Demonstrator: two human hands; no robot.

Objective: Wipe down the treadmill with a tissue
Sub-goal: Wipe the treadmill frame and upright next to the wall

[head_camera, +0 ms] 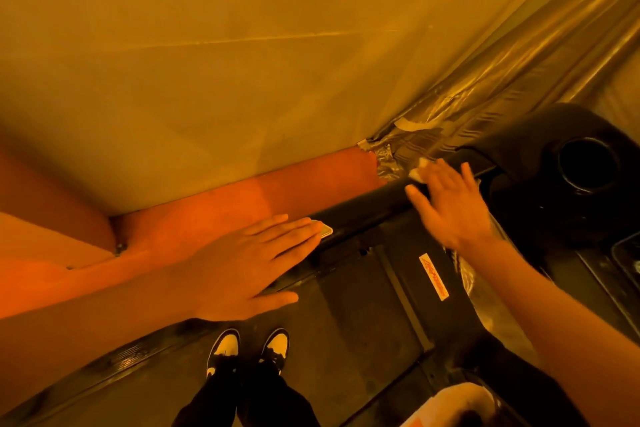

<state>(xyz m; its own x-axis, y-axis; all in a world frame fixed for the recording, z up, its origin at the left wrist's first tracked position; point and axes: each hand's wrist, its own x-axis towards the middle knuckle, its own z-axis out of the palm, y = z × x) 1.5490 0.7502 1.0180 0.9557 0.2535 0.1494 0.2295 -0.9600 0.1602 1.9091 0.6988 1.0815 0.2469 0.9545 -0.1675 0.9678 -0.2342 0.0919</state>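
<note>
Blurred right hand [450, 208], grip flat, covers most of the tissue [420, 172]; left hand [249, 263] flat too.

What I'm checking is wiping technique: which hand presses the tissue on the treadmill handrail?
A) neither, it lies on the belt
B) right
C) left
B: the white tissue shows beneath the right hand on the handrail; the left hand lies flat farther along.

Bare forearms [104, 315], dark trousers [242, 402], black-and-white sneakers [225, 347]
</note>
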